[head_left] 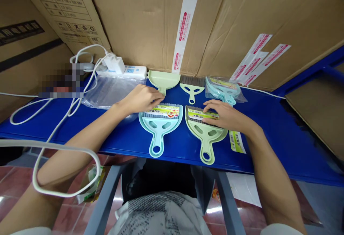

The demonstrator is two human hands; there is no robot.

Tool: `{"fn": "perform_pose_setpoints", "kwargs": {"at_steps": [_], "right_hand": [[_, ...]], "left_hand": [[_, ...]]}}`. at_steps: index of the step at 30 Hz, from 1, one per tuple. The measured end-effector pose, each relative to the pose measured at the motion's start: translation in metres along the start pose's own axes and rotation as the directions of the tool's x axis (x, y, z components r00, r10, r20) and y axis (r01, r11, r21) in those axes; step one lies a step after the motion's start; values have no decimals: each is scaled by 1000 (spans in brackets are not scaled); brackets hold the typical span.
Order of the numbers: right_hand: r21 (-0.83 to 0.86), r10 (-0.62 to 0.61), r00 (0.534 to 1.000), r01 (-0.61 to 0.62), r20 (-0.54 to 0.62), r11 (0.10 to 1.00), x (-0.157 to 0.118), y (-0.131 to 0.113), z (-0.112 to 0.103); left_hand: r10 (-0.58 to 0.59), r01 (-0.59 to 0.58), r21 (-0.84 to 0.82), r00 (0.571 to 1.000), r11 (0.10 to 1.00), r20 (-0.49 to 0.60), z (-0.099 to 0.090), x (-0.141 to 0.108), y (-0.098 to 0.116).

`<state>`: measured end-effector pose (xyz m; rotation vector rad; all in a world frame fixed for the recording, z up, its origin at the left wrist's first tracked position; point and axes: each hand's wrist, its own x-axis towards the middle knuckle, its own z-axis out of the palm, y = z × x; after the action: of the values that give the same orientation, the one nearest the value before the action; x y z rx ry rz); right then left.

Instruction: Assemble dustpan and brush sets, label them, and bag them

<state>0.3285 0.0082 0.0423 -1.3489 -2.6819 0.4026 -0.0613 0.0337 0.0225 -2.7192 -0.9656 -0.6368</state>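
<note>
Left hand [143, 98] curled by 1 loose green dustpan [163, 80], partly hiding its grip end, can't tell if gripping; right hand [224, 115] half-open, fingers parted over the label [197, 114] on 1 green brush-and-dustpan set [206, 133], covering part. 1 blue set [160, 130] just nearer than left hand, 1 loose green brush [192, 89] beyond and between hands, 1 bagged blue set [224, 91] beyond right hand, blurred by plastic. Desk [274, 134] runs on rightward of right hand; front edge just nearer than both unbagged sets, cardboard [150, 23] beyond.
</note>
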Motion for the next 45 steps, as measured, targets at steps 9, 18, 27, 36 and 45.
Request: {"fn": "perform_pose_setpoints", "kwargs": {"at_steps": [9, 18, 27, 36, 45], "right_hand": [[-10, 19, 1000, -19, -5, 1000, -2, 0, -2], [15, -41, 963, 46, -266, 999, -1, -5, -10], [-10, -126, 933, 130, -336, 991, 3, -14, -8], [-43, -142, 940, 136, -310, 990, 5, -14, 0], [-54, -120, 958, 110, -261, 992, 6, -15, 5]], "left_hand": [[-14, 14, -33, 1000, 999, 11, -1, 0, 0], [4, -3, -27, 999, 1000, 41, -3, 1, 2], [108, 56, -496, 949, 866, 295, -13, 1, 13], [208, 158, -574, 829, 803, 518, -21, -5, 10], [271, 180, -604, 770, 776, 578, -18, -17, -15]]}}
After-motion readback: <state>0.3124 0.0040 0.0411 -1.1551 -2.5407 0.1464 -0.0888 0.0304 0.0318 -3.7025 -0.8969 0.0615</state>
